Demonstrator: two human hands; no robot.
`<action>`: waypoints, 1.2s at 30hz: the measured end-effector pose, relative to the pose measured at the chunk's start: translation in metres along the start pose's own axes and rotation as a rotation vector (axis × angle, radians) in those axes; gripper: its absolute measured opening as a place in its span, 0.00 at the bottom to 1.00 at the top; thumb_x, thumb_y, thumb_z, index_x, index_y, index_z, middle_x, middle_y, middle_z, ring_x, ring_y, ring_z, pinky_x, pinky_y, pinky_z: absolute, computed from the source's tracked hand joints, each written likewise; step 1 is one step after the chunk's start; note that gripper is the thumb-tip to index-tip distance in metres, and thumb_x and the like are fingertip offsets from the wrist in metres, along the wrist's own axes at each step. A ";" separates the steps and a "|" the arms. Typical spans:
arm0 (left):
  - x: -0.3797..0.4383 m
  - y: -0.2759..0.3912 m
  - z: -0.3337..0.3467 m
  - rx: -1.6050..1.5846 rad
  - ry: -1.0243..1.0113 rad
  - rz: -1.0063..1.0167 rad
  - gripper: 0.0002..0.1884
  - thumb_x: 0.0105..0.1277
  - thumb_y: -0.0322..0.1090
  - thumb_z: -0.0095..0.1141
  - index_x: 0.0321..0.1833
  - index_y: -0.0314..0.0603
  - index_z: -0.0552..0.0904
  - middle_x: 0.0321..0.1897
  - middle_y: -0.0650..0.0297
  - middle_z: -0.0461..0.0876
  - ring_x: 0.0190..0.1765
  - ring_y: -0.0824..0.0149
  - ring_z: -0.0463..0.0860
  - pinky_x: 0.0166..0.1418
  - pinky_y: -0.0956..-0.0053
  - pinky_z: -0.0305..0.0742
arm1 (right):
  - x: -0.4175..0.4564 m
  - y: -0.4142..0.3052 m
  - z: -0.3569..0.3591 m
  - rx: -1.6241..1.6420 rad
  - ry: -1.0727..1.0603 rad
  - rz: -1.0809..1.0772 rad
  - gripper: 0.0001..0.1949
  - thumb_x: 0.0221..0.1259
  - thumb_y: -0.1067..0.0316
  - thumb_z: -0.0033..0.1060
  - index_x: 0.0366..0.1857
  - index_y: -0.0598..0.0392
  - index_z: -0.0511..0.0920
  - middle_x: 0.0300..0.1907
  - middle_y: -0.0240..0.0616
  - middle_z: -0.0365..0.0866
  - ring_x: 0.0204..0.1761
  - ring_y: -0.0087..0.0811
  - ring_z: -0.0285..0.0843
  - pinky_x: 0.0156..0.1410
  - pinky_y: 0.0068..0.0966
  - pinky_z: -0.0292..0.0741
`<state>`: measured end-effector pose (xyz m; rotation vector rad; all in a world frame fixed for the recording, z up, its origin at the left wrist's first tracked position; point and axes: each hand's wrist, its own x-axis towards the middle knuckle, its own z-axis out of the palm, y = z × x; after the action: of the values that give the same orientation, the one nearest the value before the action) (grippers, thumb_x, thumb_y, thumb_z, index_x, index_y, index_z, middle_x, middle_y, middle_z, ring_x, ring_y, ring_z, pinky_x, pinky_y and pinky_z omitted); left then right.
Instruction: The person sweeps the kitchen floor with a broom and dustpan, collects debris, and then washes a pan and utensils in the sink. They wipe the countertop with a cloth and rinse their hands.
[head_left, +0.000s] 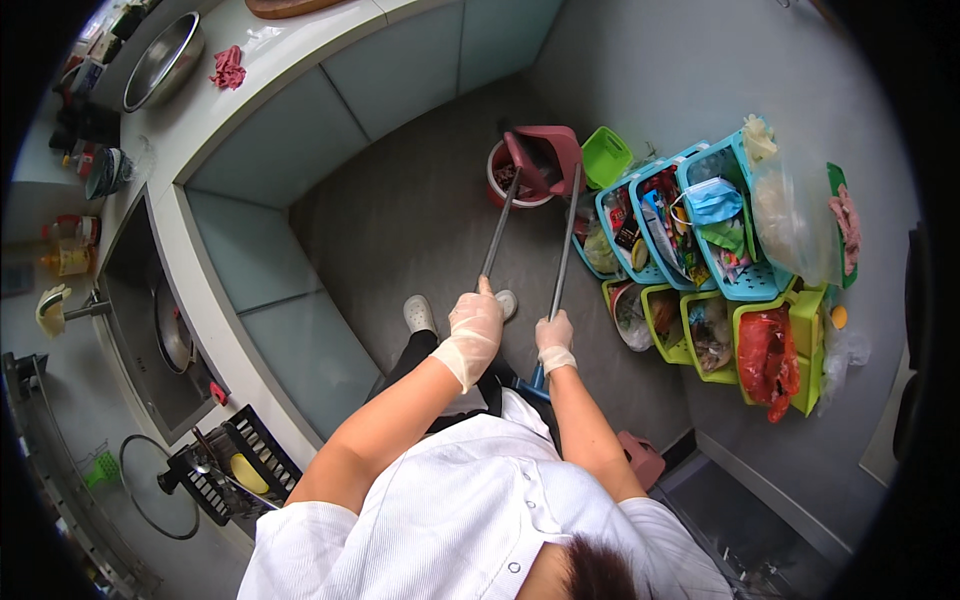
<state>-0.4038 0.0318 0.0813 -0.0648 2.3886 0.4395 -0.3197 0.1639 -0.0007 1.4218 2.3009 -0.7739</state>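
Note:
My left hand, in a thin translucent glove, grips a metal pole that runs down towards a pink dustpan-like scoop and a bin. My right hand, gloved too, is closed around a second metal pole, with a blue end just below that hand. At the far ends of the poles, the pink dustpan is tilted over the rim of a red and white bin, which holds some refuse. Which pole joins the dustpan is hard to tell.
Blue baskets and green baskets of packaged goods stand against the right wall. A white counter with a metal bowl, a red cloth and a sink curves along the left. A dish rack stands lower left.

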 end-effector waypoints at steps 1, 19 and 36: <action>0.008 -0.003 0.010 -0.047 -0.017 -0.073 0.24 0.74 0.47 0.32 0.58 0.39 0.76 0.37 0.50 0.84 0.42 0.50 0.85 0.44 0.60 0.80 | -0.001 -0.004 0.001 -0.003 0.007 -0.007 0.12 0.58 0.64 0.52 0.41 0.59 0.74 0.41 0.59 0.80 0.47 0.58 0.77 0.52 0.46 0.74; -0.035 -0.056 -0.092 0.357 -0.136 0.227 0.28 0.64 0.25 0.46 0.70 0.41 0.62 0.34 0.51 0.83 0.41 0.50 0.84 0.44 0.60 0.80 | -0.002 0.004 -0.006 -0.004 0.056 0.007 0.12 0.61 0.60 0.49 0.40 0.58 0.75 0.41 0.56 0.80 0.46 0.58 0.77 0.51 0.47 0.73; 0.008 -0.063 -0.021 0.327 -0.004 0.125 0.25 0.71 0.33 0.40 0.72 0.56 0.61 0.34 0.54 0.82 0.37 0.55 0.86 0.38 0.62 0.81 | -0.017 0.017 -0.007 0.123 0.117 -0.024 0.13 0.56 0.61 0.55 0.37 0.61 0.78 0.39 0.57 0.80 0.45 0.58 0.77 0.49 0.44 0.74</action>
<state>-0.4126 -0.0338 0.0720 0.2336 2.4372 0.1007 -0.2971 0.1617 0.0096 1.5326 2.3988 -0.8748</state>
